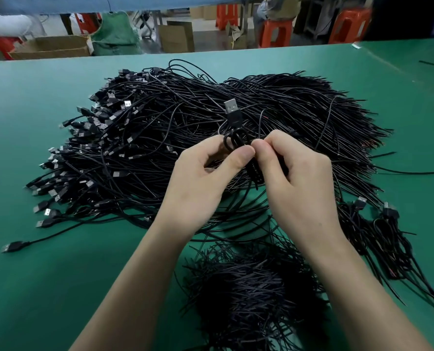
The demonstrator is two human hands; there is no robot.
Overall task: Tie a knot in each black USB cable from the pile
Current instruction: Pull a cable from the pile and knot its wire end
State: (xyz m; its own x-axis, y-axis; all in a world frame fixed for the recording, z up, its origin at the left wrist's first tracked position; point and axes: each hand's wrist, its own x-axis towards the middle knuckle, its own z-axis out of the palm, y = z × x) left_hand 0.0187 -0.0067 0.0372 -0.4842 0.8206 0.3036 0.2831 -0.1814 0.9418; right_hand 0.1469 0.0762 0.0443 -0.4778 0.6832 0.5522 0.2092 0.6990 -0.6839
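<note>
The flat green table surface (46, 287) fills almost the whole view, and the big pile of thin black USB cables (160, 117) lies in the middle of it. The metal plugs of the pile are gathered on its left side and the bare cut ends fan out on its right side.

On the near side of the pile, between your two forearms, sits a dense heap of short black strands (249, 287); what they are exactly, you cannot tell from here. To the right of the pile, near its lower edge, lies a smaller group of black cables (388, 244) with some plugs showing.

Your left hand (200, 183) and your right hand (302, 183) are held together above the near part of the pile, with the fingertips almost meeting. Both hands pinch one black USB cable (236, 139), which makes small round loops just above your left thumb. The silver and black plug (231, 107) of this cable stands upright above the loops, over the centre of the pile.
</note>
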